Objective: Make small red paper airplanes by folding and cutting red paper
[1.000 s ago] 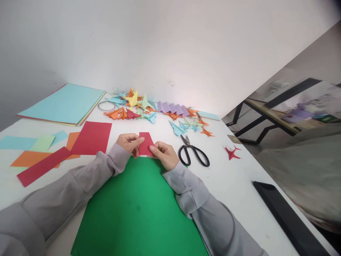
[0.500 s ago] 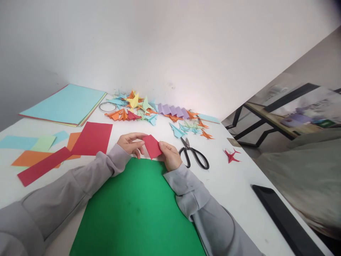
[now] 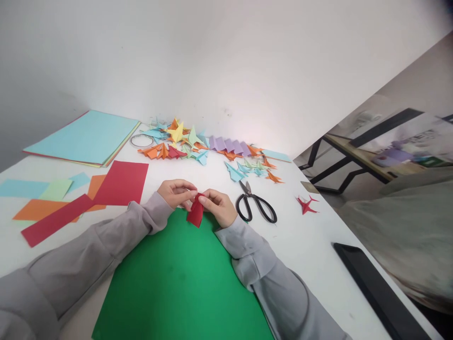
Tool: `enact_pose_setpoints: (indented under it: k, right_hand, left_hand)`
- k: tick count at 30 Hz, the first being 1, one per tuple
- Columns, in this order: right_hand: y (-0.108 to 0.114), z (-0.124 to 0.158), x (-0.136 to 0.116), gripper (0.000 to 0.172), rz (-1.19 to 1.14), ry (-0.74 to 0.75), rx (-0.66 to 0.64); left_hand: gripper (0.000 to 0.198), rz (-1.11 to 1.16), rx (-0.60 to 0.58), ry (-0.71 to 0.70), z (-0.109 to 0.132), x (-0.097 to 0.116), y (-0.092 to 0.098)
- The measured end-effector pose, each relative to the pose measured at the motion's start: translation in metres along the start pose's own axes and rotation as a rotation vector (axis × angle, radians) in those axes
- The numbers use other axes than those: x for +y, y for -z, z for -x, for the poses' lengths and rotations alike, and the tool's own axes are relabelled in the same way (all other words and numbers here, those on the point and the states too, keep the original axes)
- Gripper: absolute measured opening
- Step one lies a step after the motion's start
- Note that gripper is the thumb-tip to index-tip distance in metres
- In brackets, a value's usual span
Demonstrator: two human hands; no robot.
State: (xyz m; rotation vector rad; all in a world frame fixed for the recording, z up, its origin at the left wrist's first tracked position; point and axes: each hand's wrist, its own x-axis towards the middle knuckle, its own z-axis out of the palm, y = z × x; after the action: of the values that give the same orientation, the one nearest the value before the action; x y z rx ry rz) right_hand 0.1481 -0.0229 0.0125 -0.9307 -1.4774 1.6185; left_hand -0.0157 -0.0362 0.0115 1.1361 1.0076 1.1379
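Observation:
A small folded red paper (image 3: 195, 213) is held over the far edge of the green sheet (image 3: 180, 278). My left hand (image 3: 177, 192) pinches its upper left side with thumb and fingertips. On the paper's upper right, my right hand (image 3: 217, 206) grips with thumb and fingers. The paper hangs downward with a crease showing. Black-handled scissors (image 3: 256, 203) lie just right of my right hand. To the left are a red rectangle (image 3: 122, 183) and a red strip (image 3: 58, 219).
Folded paper pieces (image 3: 177, 137) are heaped near the wall, beside a purple pleated strip (image 3: 230, 145). A blue-topped paper stack (image 3: 85, 136) lies back left. A red folded figure (image 3: 306, 205) and a black tray-like object (image 3: 375, 283) sit on the right.
The red paper has turned and tipped downward, and now looks narrower and folded. My right hand has shifted left, close to my left hand, whose fingers have closed on the paper.

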Motion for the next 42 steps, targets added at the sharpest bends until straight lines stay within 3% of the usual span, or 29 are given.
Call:
enact_pose_setpoints:
  k: [6, 16, 28, 36, 42]
  right_hand:
    - [0.001, -0.002, 0.006, 0.039, 0.023, 0.02, 0.002]
    - [0.002, -0.002, 0.009, 0.038, 0.07, 0.027, 0.003]
    - [0.004, -0.003, 0.007, 0.026, -0.055, 0.05, 0.035]
    - [0.007, -0.004, 0.006, 0.016, -0.016, 0.195, 0.246]
    - [0.011, -0.005, 0.01, 0.015, 0.019, 0.223, 0.331]
  left_hand:
    - [0.043, -0.006, -0.02, -0.038, 0.004, 0.007, -0.006]
    - [0.03, -0.007, -0.068, -0.04, 0.004, 0.004, -0.007]
    - [0.025, -0.053, 0.063, -0.079, 0.001, -0.004, -0.006]
    - [0.032, -0.141, 0.118, -0.158, 0.003, -0.001, -0.006]
    - [0.031, -0.043, 0.102, -0.106, -0.002, -0.003, -0.006]
